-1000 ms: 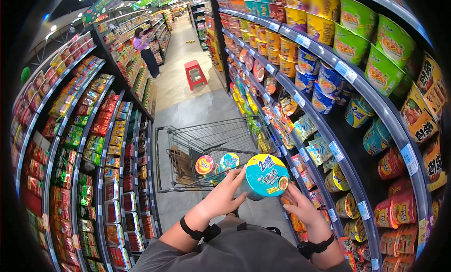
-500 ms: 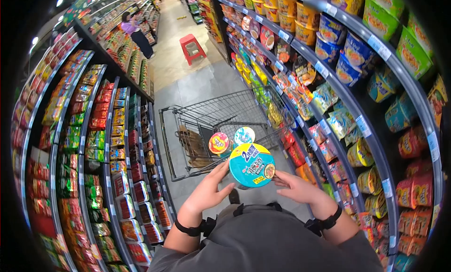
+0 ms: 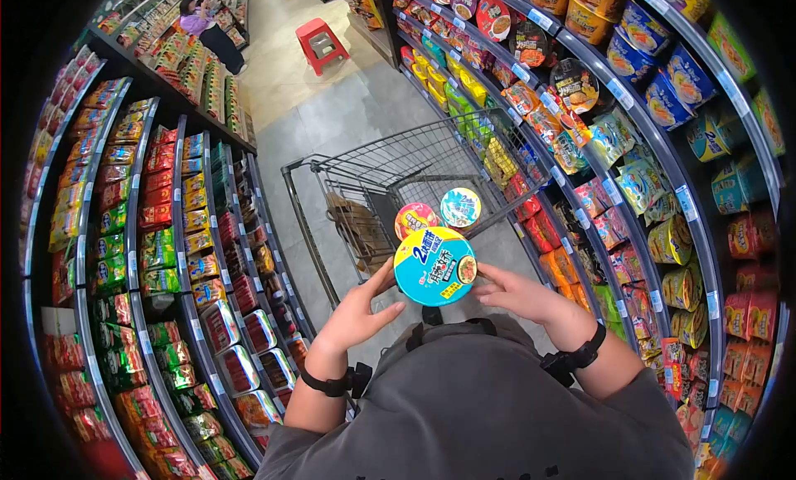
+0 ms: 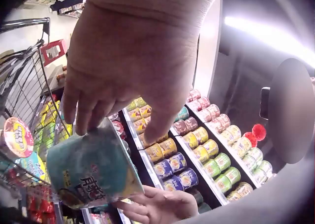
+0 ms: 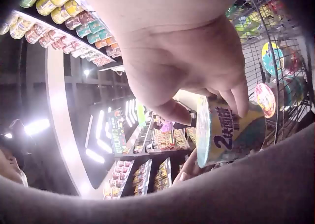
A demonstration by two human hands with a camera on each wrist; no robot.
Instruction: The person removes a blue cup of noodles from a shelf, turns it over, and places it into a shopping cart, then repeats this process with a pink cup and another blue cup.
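Observation:
A large round instant noodle cup (image 3: 437,266) with a teal and yellow lid is held up between both hands, lid toward the head camera. My left hand (image 3: 352,310) bears on its left side with nearly straight fingers, thumb standing apart. On the opposite side, extended fingers of my right hand (image 3: 526,298) touch the cup near its rim. In the left wrist view the cup's teal side (image 4: 88,170) hangs below the left fingers. The right wrist view shows the right fingers along the yellow part of its wall (image 5: 231,133), thumb free.
A black wire shopping cart (image 3: 390,161) stands ahead, carrying a pink-lidded noodle cup (image 3: 416,221), a teal-lidded one (image 3: 461,206) and brown cardboard (image 3: 355,219). Packed shelves line both sides. Farther up the aisle are a red stool (image 3: 322,49) and a person (image 3: 209,32).
The head view has tilted down. The held noodle cup has shifted up and left in it, overlapping the cart more. The right fingers have come up beside the rim; both hands stay on the cup.

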